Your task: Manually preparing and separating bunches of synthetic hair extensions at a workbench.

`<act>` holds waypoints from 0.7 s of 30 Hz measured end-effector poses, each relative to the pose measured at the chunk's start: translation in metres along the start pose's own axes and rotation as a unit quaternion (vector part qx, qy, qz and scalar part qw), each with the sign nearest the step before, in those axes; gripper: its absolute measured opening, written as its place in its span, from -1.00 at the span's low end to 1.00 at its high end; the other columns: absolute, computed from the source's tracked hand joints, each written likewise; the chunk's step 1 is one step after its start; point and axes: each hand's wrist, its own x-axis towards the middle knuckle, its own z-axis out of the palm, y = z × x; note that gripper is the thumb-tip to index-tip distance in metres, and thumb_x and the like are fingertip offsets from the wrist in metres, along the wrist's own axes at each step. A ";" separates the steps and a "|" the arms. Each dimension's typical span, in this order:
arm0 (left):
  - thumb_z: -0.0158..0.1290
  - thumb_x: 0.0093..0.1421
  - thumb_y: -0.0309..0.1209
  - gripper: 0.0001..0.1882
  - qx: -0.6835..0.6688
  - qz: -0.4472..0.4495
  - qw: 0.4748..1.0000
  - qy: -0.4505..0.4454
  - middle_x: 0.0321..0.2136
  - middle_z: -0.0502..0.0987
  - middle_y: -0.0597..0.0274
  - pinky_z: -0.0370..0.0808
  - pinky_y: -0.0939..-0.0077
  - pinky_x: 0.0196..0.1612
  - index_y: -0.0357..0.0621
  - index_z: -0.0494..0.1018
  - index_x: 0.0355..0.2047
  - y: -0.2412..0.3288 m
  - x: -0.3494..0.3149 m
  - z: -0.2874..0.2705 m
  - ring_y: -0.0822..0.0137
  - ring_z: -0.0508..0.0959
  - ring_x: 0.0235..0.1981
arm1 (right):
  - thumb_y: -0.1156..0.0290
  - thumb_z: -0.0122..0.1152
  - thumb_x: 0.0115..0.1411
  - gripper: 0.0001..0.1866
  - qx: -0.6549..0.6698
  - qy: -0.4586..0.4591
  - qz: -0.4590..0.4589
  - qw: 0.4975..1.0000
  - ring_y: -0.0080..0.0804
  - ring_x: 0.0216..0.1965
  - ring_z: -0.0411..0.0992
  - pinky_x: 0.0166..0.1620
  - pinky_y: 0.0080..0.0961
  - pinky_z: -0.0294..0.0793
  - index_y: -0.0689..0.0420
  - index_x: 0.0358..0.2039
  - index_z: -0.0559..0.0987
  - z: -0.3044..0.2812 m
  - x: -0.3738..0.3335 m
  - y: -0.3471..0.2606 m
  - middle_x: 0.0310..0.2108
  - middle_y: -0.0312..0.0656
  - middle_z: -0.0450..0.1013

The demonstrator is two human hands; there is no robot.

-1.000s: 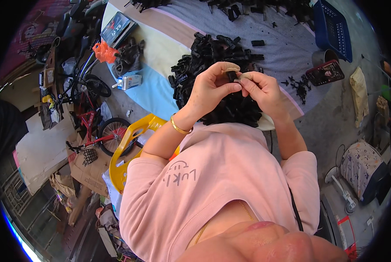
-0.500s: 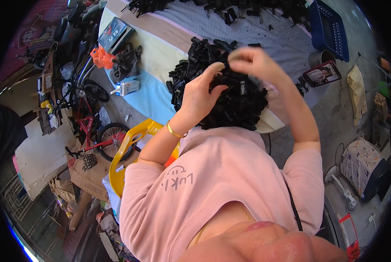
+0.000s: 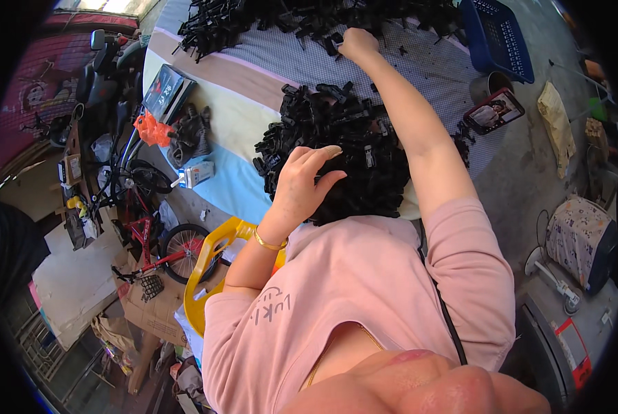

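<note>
A heap of small black plastic parts (image 3: 364,183) is piled at the table's near edge, close against my body. My left hand (image 3: 305,176) is over the left side of this heap, thumb and fingers curved and apart, with nothing visible between them. Far across the table, my right arm is stretched out to a second spread of black parts (image 3: 219,27). There my right hand (image 3: 357,45) has its fingers closed on a black plastic part (image 3: 336,43) at the edge of that spread. The exact shape of the part is too small to tell.
A blue plastic basket (image 3: 498,41) stands at the far right, with a metal cup (image 3: 488,84) and a phone (image 3: 488,112) below it. On the left lie a dark box (image 3: 167,93), an orange-red bag (image 3: 152,130), dark gloves (image 3: 190,134) and a white-blue carton (image 3: 197,174).
My right hand has gone from above the near heap, beside my left hand, out to the far parts and closed on one. My left hand has stayed over the near heap.
</note>
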 end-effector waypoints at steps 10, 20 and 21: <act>0.23 -0.18 -0.55 -0.33 -0.063 -0.093 0.990 0.080 -0.06 0.38 0.01 0.33 0.40 0.02 -0.26 0.25 0.01 -0.014 0.014 -0.012 0.08 0.39 -0.03 | 0.25 0.26 -0.14 -0.71 0.259 -0.093 -0.113 0.955 -0.45 -0.57 0.42 -0.45 -0.51 0.40 0.23 -0.48 0.57 -0.105 -0.112 -0.018 -0.62 -0.16 0.47; 0.19 -0.12 -0.66 -0.37 -0.480 -0.070 0.870 -0.085 -0.03 0.34 0.09 0.37 0.46 0.01 -0.26 0.22 0.00 0.002 0.025 -0.008 0.33 0.40 -0.04 | 0.43 0.28 -0.06 -0.80 0.518 -0.290 -0.116 0.796 -0.76 -0.51 0.29 -0.42 -0.75 0.30 0.27 -0.44 0.53 -0.145 -0.222 -0.022 -0.56 -0.38 0.41; 0.19 -0.12 -0.66 -0.37 -0.479 -0.070 0.871 -0.087 -0.03 0.34 0.09 0.37 0.46 0.01 -0.26 0.22 0.00 0.002 0.022 -0.006 0.33 0.40 -0.04 | 0.43 0.25 -0.02 -0.80 0.526 -0.269 -0.127 0.797 -0.77 -0.50 0.28 -0.42 -0.77 0.29 0.27 -0.40 0.52 -0.144 -0.226 -0.022 -0.54 -0.38 0.41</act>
